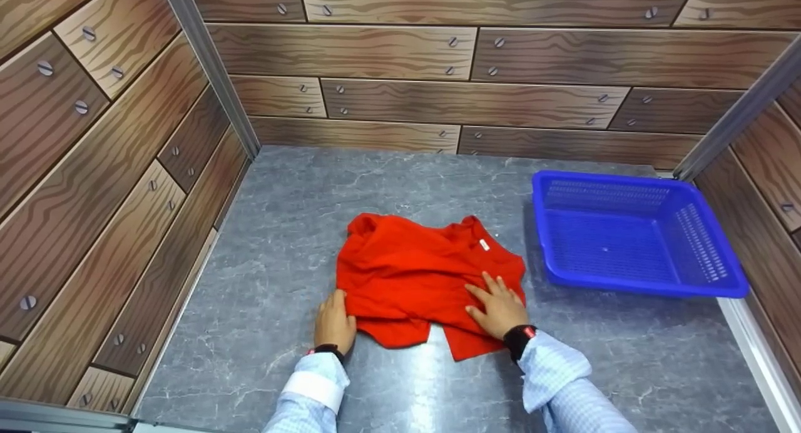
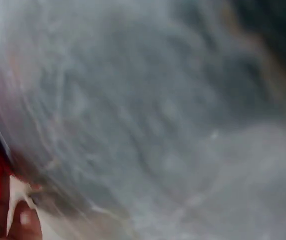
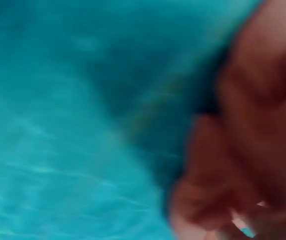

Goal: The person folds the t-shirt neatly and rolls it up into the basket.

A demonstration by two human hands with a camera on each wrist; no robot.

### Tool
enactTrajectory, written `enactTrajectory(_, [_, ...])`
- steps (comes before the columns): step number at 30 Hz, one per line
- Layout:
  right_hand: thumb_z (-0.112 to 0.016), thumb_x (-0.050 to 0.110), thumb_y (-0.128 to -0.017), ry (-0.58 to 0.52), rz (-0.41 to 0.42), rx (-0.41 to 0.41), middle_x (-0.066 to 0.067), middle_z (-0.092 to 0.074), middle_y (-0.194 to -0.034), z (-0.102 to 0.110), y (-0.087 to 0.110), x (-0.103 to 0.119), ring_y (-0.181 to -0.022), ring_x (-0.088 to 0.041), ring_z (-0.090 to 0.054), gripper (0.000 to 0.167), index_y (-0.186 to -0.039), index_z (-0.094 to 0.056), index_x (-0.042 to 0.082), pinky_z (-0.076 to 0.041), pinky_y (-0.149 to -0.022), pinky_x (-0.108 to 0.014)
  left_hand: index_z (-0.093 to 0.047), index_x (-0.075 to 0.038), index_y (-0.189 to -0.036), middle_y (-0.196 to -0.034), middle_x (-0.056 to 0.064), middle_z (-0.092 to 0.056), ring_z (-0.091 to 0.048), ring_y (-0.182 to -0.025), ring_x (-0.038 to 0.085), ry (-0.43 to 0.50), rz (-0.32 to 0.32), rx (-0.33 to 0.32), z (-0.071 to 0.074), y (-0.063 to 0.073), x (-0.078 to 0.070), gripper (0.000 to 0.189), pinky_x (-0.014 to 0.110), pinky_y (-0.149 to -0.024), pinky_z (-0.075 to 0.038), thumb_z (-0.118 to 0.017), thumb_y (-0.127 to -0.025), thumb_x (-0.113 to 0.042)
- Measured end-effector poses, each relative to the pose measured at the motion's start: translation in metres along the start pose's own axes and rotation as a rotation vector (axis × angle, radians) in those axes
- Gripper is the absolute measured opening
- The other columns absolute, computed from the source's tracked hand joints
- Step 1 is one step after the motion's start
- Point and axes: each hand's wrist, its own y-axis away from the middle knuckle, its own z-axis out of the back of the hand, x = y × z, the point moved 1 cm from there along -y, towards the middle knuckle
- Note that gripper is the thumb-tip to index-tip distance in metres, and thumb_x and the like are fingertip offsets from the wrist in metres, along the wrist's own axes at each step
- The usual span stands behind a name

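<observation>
A wrinkled red shirt (image 1: 413, 264) lies on the grey marbled surface, with a small white label near its upper right. My left hand (image 1: 335, 323) is at the shirt's lower left edge, fingers pointing forward and touching the cloth. In the left wrist view, some fingertips (image 2: 25, 222) show at the lower left corner beside a strip of red cloth. My right hand (image 1: 499, 308) rests palm down on the shirt's right part, fingers spread. The right wrist view is blurred and tinted teal; folds of cloth and skin there are hard to tell apart.
A blue plastic basket (image 1: 613, 289) with slotted sides stands to the right of the shirt. Wood-patterned panels (image 1: 388, 51) enclose the surface at the back and both sides, with metal posts at the back corners. The grey surface (image 1: 275, 233) extends around the shirt.
</observation>
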Motion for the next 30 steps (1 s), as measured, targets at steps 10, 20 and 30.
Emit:
enactTrajectory(10, [-0.062,0.040,-0.093,0.028,-0.033,0.060,-0.016,-0.029,-0.160,-0.003,0.001,-0.008,-0.144,-0.054,-0.020,0.053,-0.143,-0.051,0.028,-0.020,-0.113,-0.070,-0.054,-0.007,-0.120,-0.120,0.015,-0.061,-0.063,-0.106,0.036,0.148,0.127,0.000,0.016,-0.014,-0.005,0.043,0.048,-0.088,-0.050,-0.054,-0.080,0.008])
enactTrajectory(20, [-0.060,0.045,-0.093,0.040,-0.029,0.076,-0.016,-0.024,-0.161,-0.010,0.002,-0.009,-0.144,-0.056,-0.016,0.055,-0.145,-0.048,0.032,-0.016,-0.113,-0.071,-0.060,-0.003,-0.124,-0.125,0.018,-0.064,-0.060,-0.117,0.035,0.262,0.106,-0.160,0.035,-0.032,-0.025,0.037,0.048,-0.099,-0.047,-0.047,-0.090,0.004])
enactTrajectory(30, [-0.060,0.043,-0.094,0.051,-0.035,0.076,-0.018,-0.024,-0.161,-0.005,0.003,-0.004,-0.144,-0.057,-0.015,0.054,-0.145,-0.048,0.030,-0.015,-0.113,-0.072,-0.071,-0.006,-0.109,-0.110,0.009,-0.071,-0.066,-0.109,0.025,0.429,-0.319,-0.001,0.028,-0.019,-0.056,0.030,0.036,-0.097,-0.050,-0.060,-0.083,0.006])
